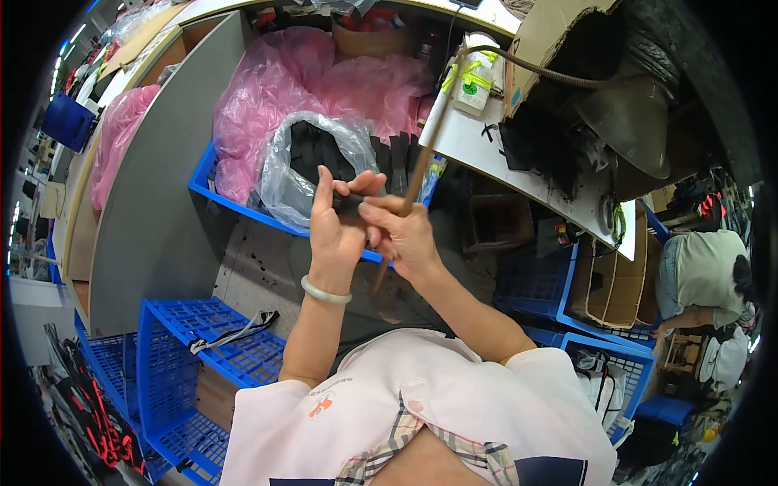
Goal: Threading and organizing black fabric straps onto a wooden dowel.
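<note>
In front of my chest, both hands are raised close together, with a short black strip between them. My left hand is palm up, its fingers partly curled around the strip and one digit pointing up. My right hand pinches the strip's right end, its fingers bent. Part of the strip is hidden by the fingers. Just beyond the hands, a clear plastic bag holds more black strips. It sits in a blue crate beside pink plastic bags. Several black strips hang near its right side.
A brown lamp stem crosses the view by my right hand, its shade over a white table. A grey partition stands left. Blue crates stand at lower left and right. Another person is at far right.
</note>
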